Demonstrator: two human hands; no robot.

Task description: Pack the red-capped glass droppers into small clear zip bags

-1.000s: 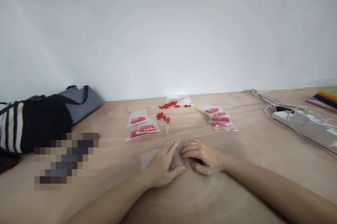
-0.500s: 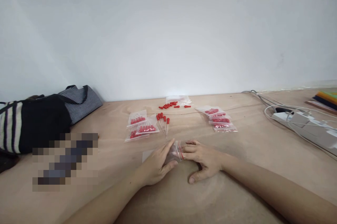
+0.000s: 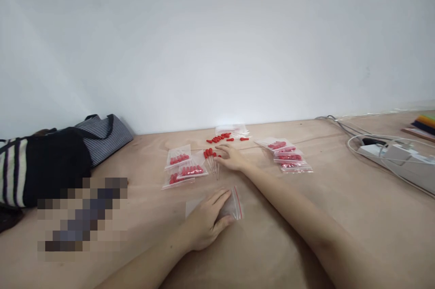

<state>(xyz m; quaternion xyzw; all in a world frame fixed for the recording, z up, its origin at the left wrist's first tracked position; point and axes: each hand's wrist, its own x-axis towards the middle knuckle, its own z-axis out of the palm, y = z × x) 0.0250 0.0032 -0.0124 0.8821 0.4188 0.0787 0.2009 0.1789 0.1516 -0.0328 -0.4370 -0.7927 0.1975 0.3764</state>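
Note:
My left hand (image 3: 210, 221) lies spread over a clear zip-lock bag (image 3: 237, 205) with a red stripe along its seal, holding it flat against the table. Farther forward, my right hand (image 3: 228, 158) reaches to a small fan of droppers (image 3: 210, 155) with red rubber bulbs and thin clear stems. Its fingers are apart, at the right side of the bulbs, and partly cover one of them. Whether the fingertips touch that dropper I cannot tell. Left of the fan lie several zip-lock bags (image 3: 186, 162) with red-bulbed droppers inside.
Loose red bulbs (image 3: 220, 137) lie near the wall beside another clear bag (image 3: 234, 129). Overlapping filled bags (image 3: 288, 157) are on the right. A white power strip (image 3: 397, 162) with cables sits far right. Dark bags (image 3: 50, 157) and a blurred item (image 3: 86, 214) are on the left.
My right hand has left the sealed end of the empty bag and moved forward to the loose droppers. My left hand stays on the bag, its red-striped end now uncovered.

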